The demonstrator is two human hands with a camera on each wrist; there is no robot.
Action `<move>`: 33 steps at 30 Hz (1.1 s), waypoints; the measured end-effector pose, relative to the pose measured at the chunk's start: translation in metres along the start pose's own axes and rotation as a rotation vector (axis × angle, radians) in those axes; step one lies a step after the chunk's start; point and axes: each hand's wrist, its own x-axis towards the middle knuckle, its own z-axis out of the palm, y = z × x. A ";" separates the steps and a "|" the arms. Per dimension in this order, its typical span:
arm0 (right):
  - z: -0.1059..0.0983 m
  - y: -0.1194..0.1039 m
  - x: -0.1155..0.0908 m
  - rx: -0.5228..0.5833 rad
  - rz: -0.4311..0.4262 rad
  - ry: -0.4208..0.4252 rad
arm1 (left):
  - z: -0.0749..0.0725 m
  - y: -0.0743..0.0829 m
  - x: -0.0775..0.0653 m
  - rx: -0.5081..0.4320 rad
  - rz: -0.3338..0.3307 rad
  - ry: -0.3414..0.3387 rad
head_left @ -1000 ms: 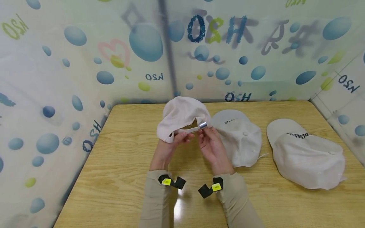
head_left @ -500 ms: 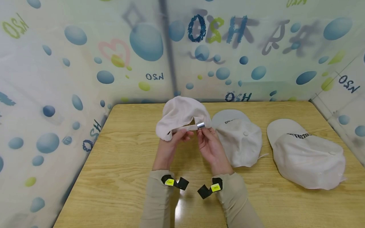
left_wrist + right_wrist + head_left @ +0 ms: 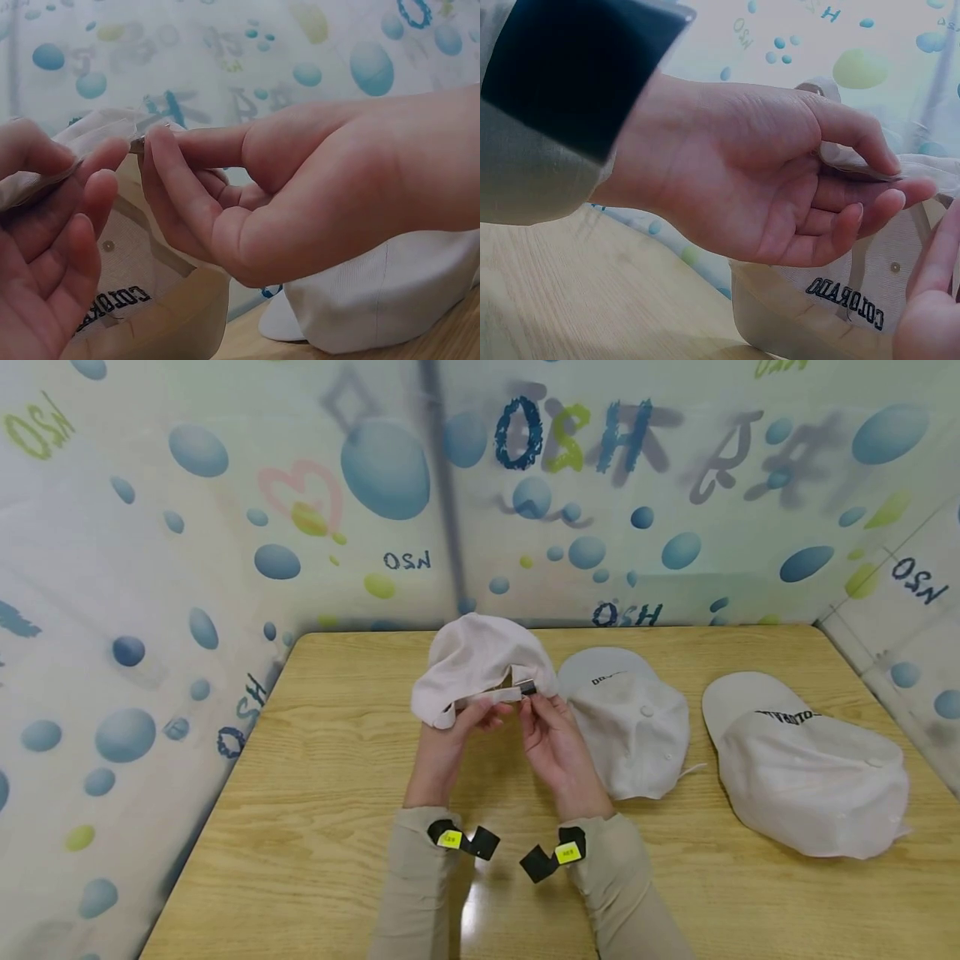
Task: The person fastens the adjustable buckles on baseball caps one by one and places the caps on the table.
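A pale pink cap (image 3: pixel 480 647) is held up with its back opening toward me. My left hand (image 3: pixel 452 739) pinches its adjusting strap (image 3: pixel 498 695) between thumb and forefinger, also seen in the right wrist view. At the strap's right end, my right hand (image 3: pixel 557 745) pinches beside a small metal buckle (image 3: pixel 528 687), which now looks dark with a bright top edge. Whether the buckle's flap is raised, I cannot tell. Inside the cap, reversed dark COLORADO stitching (image 3: pixel 845 302) shows in both wrist views.
Right of the hands lies a white cap (image 3: pixel 626 735) with dark lettering on the wooden table (image 3: pixel 300 827). Another off-white cap (image 3: pixel 813 777) lies farther right. A patterned wall covering (image 3: pixel 360 577) stands behind the table.
My left hand has shifted slightly right. The buckle has moved a little left and turned from shiny silver to mostly dark. The strap sits straighter across the opening.
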 end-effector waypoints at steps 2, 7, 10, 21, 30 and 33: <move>0.000 0.000 0.001 0.007 -0.001 0.006 | -0.005 -0.012 0.003 -0.004 0.040 -0.016; -0.001 0.000 0.001 0.043 -0.010 -0.006 | -0.033 -0.070 0.018 -0.003 0.065 -0.001; -0.002 0.000 -0.001 0.068 -0.018 -0.059 | -0.046 -0.095 0.024 -0.031 0.062 0.020; -0.002 0.001 0.000 0.036 -0.029 -0.034 | -0.043 -0.091 0.021 -0.024 0.058 0.005; 0.001 0.001 -0.001 -0.001 -0.035 0.027 | -0.004 -0.013 0.002 0.006 0.017 -0.013; 0.001 0.002 0.000 0.002 -0.041 0.020 | -0.015 -0.037 0.007 0.028 0.016 -0.029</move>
